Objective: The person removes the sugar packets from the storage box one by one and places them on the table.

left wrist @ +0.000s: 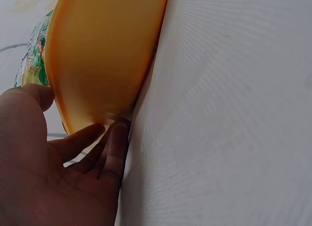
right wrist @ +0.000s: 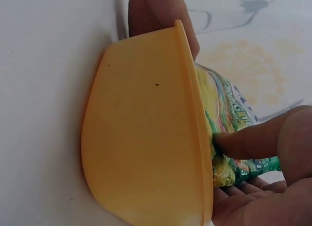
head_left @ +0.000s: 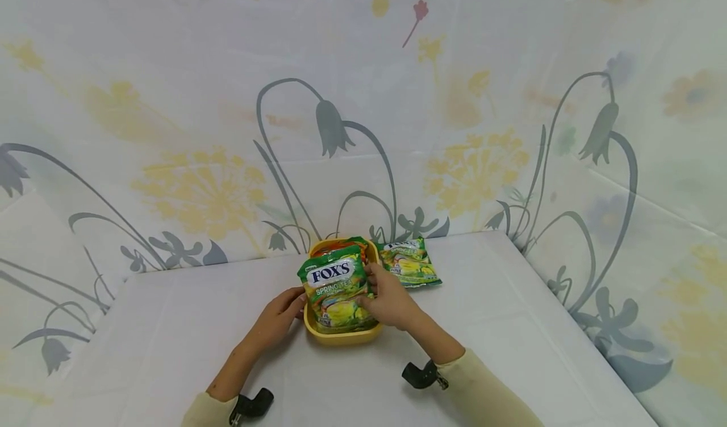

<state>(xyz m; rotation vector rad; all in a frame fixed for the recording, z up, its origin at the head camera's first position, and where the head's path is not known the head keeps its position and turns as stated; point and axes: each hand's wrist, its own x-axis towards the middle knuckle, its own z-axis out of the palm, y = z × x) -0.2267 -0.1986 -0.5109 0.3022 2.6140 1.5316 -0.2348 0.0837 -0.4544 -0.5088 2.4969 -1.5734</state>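
Note:
A green Fox's candy bag [head_left: 335, 291] labelled Spring Tea leans in a yellow plastic tub [head_left: 343, 338], covering much of its inside. My right hand [head_left: 392, 299] pinches this bag by its right side, thumb on the front and fingers behind, as the right wrist view shows. At the tub's left side is my left hand [head_left: 278, 320]. Its thumb [left wrist: 41, 95] lies at the rim and its fingers touch the outer wall. Behind the held bag, a red and green packet [head_left: 329, 246] shows inside the tub.
A second green Fox's bag [head_left: 407, 263] lies on the white tabletop [head_left: 488, 326], just right of the tub. A flower-printed sheet [head_left: 363, 181] rises at the back and sides. Each wrist carries a black camera mount [head_left: 420, 374].

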